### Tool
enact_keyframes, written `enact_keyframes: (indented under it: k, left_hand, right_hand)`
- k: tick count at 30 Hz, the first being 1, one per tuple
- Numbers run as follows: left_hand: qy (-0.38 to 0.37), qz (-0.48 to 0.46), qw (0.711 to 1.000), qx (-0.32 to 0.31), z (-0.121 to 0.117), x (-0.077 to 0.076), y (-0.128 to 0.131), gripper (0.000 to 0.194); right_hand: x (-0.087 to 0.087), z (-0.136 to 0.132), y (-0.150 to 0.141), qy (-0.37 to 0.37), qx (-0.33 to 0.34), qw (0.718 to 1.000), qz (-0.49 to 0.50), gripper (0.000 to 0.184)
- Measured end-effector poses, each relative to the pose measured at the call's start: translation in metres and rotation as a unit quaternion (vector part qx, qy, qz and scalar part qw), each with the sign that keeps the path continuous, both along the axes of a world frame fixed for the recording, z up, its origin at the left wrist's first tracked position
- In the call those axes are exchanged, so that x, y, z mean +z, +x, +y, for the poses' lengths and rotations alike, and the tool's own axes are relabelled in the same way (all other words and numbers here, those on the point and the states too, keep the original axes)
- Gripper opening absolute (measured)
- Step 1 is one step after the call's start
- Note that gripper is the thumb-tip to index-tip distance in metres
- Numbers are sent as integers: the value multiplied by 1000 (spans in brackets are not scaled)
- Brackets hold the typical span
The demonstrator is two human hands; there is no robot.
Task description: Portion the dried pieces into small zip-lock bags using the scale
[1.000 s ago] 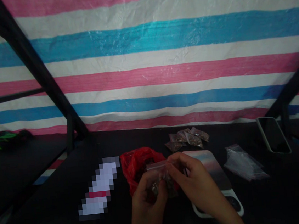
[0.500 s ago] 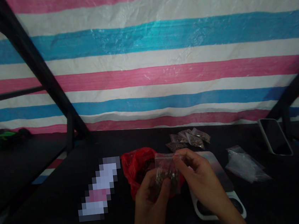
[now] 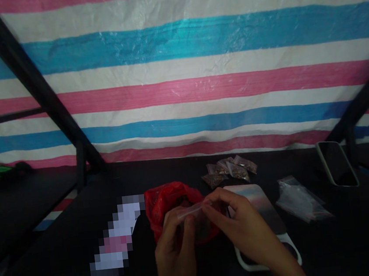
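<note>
Both of my hands hold a small clear zip bag [image 3: 195, 213] with dark bits inside, just above the black table. My left hand [image 3: 176, 244] pinches the bag's left top edge. My right hand [image 3: 236, 220] pinches the top strip from the right, fingers closed on it. Right behind the bag lies an open red plastic bag [image 3: 165, 201]. A small scale with a shiny plate [image 3: 264, 208] sits under my right wrist.
Several filled small bags [image 3: 229, 170] lie in a heap behind the scale. A stack of empty clear bags [image 3: 298, 200] is to the right, and a phone [image 3: 337, 163] leans at the far right. A blurred-out card [image 3: 116, 237] lies left. A striped tarp hangs behind.
The small bag was held upright with its contents showing; now it is lower and my fingers pinch along its top strip. The view has shifted slightly.
</note>
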State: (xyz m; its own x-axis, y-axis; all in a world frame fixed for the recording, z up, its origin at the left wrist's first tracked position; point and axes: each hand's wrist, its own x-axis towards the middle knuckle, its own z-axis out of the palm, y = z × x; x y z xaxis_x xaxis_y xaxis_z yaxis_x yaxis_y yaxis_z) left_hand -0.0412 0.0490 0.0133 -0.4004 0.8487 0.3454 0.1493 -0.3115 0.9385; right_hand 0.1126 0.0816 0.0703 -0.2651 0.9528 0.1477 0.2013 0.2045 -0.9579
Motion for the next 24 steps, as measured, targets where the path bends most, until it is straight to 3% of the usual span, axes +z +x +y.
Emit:
enact_keyframes:
  k: [8,24]
  left_hand:
    - [-7,-47,999,9,0,9,4,49]
    - [-31,-62,997,-14,0,10,7,38]
  right_hand:
    - [0,-2,2,3,14,1000,0,11]
    - [2,-4,0,-21,-8,999,22,14]
